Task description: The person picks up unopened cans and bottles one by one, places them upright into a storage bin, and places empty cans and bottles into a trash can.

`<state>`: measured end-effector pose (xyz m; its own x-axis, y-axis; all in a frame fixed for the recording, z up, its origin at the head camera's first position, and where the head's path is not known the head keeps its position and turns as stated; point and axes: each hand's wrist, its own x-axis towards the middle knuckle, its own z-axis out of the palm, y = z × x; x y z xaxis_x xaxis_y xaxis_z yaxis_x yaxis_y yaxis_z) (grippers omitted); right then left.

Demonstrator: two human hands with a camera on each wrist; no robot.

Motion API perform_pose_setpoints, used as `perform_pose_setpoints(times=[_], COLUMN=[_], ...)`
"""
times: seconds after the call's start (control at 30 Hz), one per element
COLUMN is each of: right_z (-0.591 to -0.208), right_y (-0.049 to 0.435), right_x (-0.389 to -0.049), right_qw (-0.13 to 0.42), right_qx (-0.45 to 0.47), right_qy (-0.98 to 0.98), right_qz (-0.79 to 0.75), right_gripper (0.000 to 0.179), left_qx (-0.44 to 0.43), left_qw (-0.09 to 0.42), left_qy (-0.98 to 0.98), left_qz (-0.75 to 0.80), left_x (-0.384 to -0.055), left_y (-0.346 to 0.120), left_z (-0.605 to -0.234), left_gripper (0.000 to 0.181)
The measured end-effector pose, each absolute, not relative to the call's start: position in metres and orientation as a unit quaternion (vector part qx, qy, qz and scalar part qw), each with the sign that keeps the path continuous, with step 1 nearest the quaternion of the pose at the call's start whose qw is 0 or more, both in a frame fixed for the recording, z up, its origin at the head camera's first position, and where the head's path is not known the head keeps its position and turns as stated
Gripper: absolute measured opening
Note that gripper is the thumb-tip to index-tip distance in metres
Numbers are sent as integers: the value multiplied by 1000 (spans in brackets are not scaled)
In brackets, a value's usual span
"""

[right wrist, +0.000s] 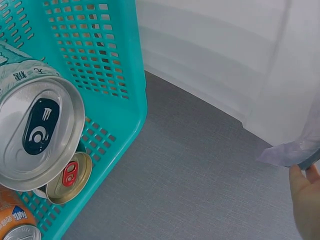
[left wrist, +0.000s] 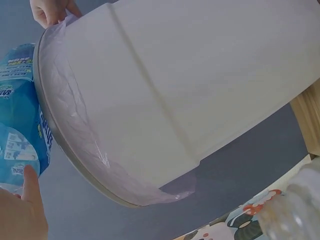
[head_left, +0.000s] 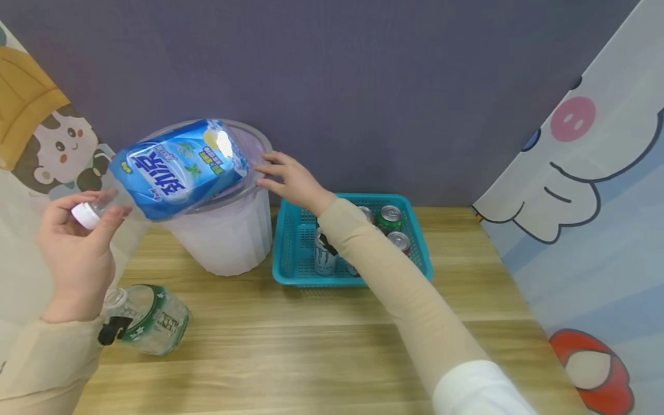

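Note:
My left hand (head_left: 78, 253) grips a big clear plastic bottle by its neck, beside the white cap (head_left: 86, 215). A blue printed wrap (head_left: 181, 167) covers the bottle's body, which lies tilted over the mouth of a white bin (head_left: 228, 242). In the left wrist view, a fingertip of that hand lies near the blue wrap (left wrist: 20, 125). My right hand (head_left: 293, 181) touches the bin's grey rim at its right side with extended fingers. A thin purple bag (left wrist: 75, 100) lines the bin and folds over the rim. The bin's inside is mostly hidden by the bottle.
A teal basket (head_left: 282, 271) holding several drink cans, including a white one (head_left: 325, 256), stands right of the bin, partly under my right forearm. An empty clear jug-like bottle (head_left: 150, 320) with a green label stands front left. A grey wall rises behind the wooden table (head_left: 290, 357).

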<state>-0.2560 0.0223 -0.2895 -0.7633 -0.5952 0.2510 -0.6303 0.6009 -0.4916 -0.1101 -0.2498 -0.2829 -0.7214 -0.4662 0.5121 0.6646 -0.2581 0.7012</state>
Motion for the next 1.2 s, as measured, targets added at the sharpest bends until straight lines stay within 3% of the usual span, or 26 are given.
perform_pose_setpoints(times=[0.67,1.07,1.2], right_z=[-289,-290,-289], right_y=[25,23,22], right_x=[-249,-247,-246], right_qw=[27,27,25], right_qx=[335,338,343], right_qy=[-897,-897,-894], right_qz=[288,284,285], right_gripper=[47,46,46], left_qx=[-53,18,-16], left_qw=[408,397,420], left_qy=[-542,-655,-632], left_qz=[-733,-643,-652], left_x=[-114,-116,-118], left_y=[-234,-231,-231], left_z=[-274,-277,-282], left_gripper=[30,28,13])
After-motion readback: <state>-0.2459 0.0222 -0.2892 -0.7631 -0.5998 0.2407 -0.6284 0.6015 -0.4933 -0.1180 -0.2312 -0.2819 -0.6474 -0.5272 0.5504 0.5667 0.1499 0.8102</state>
